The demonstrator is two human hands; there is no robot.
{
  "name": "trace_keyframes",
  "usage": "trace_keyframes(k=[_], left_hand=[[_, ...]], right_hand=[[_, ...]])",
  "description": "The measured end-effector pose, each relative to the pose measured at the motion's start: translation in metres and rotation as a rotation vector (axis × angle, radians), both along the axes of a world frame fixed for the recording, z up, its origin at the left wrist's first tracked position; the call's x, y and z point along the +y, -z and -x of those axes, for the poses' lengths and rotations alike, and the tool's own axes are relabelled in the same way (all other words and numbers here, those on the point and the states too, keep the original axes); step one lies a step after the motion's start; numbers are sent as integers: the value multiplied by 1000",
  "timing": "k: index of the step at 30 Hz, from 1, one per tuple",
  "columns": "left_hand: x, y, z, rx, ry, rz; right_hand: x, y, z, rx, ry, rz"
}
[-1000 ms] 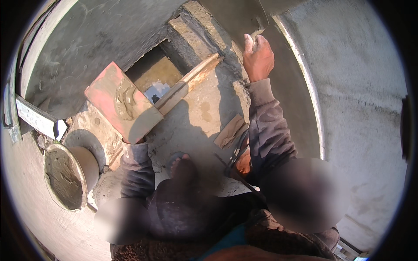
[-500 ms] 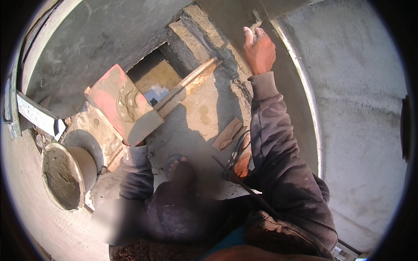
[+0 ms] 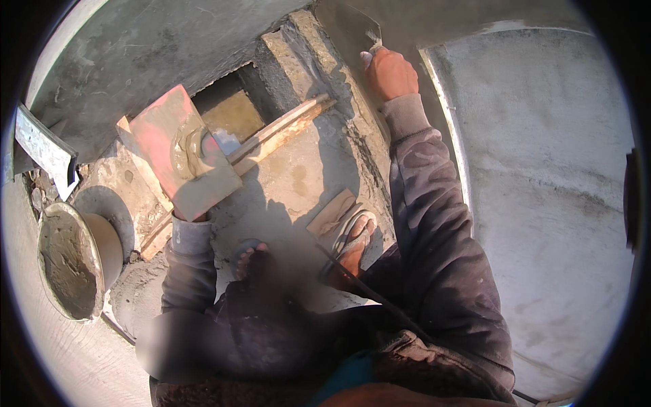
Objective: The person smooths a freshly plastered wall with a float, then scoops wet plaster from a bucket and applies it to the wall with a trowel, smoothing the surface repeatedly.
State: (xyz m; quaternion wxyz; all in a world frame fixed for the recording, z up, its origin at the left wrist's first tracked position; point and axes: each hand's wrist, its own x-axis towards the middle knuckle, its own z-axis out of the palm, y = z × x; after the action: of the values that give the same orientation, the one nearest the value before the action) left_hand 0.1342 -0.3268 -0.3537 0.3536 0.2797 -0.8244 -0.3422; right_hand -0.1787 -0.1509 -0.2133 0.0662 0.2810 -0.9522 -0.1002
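Observation:
My left hand (image 3: 193, 216), mostly hidden, holds a pink, mortar-smeared board (image 3: 159, 129) with a lump of wet grey mortar (image 3: 190, 152) on it. My right hand (image 3: 392, 73) is closed around the handle of a trowel (image 3: 359, 20), whose blade lies against a dark, freshly coated grey surface (image 3: 420, 13) at the top of the view, beside a rough stepped concrete edge (image 3: 342, 105).
A mortar bucket (image 3: 98, 258) stands lower left. A wooden plank (image 3: 281, 130) lies along a dark pit (image 3: 230, 115). Metal offcuts (image 3: 44, 146) are at left. A small flat board (image 3: 331, 210) lies by my right sandalled foot (image 3: 352, 251). A pale grey slab (image 3: 536, 169) spans the right.
My right hand has moved forward along the coated surface with the trowel, its wrist turning. Board, bucket and surroundings appear shifted leftward in the view; my right foot shows more.

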Motion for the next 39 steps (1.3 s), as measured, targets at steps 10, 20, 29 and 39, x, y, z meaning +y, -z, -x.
trace_keyframes(k=[10, 20, 29, 39], left_hand=[[14, -42, -1, 254, 56, -782], [23, -68, 1, 352, -79, -654], [11, -64, -4, 293, 9, -336], [11, -19, 8, 777, 645, -1658]], right_hand=[[-31, -62, 20, 154, 67, 228], [27, 3, -16, -79, 7, -149], [-15, -75, 14, 183, -37, 48], [21, -41, -140, -1624, -15, 1021]])
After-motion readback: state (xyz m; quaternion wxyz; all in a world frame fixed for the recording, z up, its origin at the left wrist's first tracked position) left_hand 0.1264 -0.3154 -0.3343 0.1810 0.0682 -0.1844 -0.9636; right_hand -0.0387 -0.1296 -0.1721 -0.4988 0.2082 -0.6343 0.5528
